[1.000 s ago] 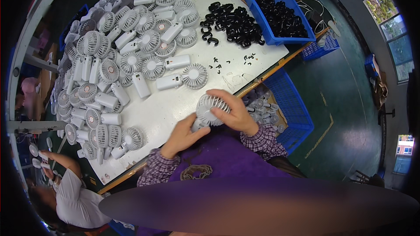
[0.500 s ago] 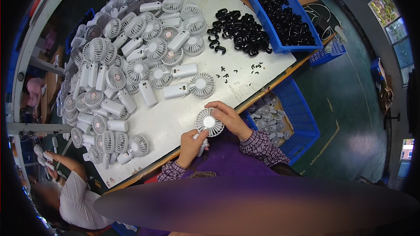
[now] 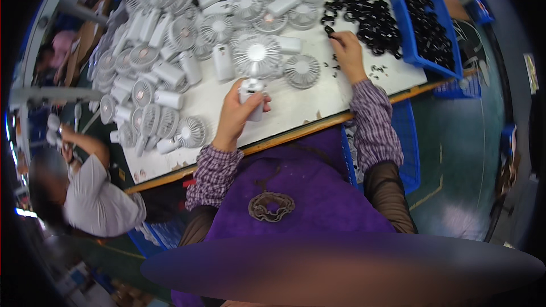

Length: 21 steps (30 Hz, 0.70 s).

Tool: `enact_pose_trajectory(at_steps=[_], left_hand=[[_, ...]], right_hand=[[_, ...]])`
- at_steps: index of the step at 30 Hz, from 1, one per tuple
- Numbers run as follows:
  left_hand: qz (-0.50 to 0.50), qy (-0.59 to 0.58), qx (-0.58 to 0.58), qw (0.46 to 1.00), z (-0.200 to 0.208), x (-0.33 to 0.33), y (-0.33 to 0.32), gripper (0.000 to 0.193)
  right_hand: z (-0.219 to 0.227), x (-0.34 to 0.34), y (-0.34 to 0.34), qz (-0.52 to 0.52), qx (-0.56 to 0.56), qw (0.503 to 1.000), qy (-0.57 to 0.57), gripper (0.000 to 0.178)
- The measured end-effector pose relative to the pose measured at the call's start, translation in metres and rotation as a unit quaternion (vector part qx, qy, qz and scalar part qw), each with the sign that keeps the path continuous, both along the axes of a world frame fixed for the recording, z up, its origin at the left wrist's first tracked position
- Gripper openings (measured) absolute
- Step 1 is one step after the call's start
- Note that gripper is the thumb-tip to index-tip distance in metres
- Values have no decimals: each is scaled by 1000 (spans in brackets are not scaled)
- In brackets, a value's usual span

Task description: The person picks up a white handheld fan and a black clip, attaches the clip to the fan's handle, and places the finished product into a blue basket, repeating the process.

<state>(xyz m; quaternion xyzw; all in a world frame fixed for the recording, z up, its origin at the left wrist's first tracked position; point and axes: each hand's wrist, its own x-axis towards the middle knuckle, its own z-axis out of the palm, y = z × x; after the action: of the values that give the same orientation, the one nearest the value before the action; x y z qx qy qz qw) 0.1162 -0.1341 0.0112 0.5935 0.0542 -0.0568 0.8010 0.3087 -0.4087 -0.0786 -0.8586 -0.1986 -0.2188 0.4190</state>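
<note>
My left hand is wrapped round the handle of a white handheld fan, whose round grille points away from me over the table. The thumb lies across the handle. Farther right, my right hand reaches to the near-left edge of a pile of small black ring-shaped parts. Its fingertips are pinched at one black ring-shaped part, mostly hidden by them. A loose white fan lies between my hands.
A large heap of white handheld fans covers the table's left and far side. At the far right stands a blue tray of black parts. Below the table edge is a blue crate. Another person works at the left.
My right hand has let go of the fan and moved right to the black parts. My left hand has carried the fan up and left over the table. The view has shifted.
</note>
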Motion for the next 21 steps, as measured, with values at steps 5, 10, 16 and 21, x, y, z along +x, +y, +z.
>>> enact_pose_trajectory(at_steps=[5, 10, 16, 21], left_hand=[[-7, -53, 50, 997, -19, 1, -8, 41], [3, -107, 97, 990, -14, -4, -30, 42], [70, -115, 220, 966, -25, -9, -32, 34], [47, -112, 232, 965, -22, -12, -34, 31]], right_hand=[[62, -122, 40, 181, 496, 729, 435, 18], [74, -186, 88, 291, 640, 508, 498, 18], [71, -182, 76, 251, 509, 621, 541, 16], [67, -191, 73, 242, 501, 627, 545, 15]])
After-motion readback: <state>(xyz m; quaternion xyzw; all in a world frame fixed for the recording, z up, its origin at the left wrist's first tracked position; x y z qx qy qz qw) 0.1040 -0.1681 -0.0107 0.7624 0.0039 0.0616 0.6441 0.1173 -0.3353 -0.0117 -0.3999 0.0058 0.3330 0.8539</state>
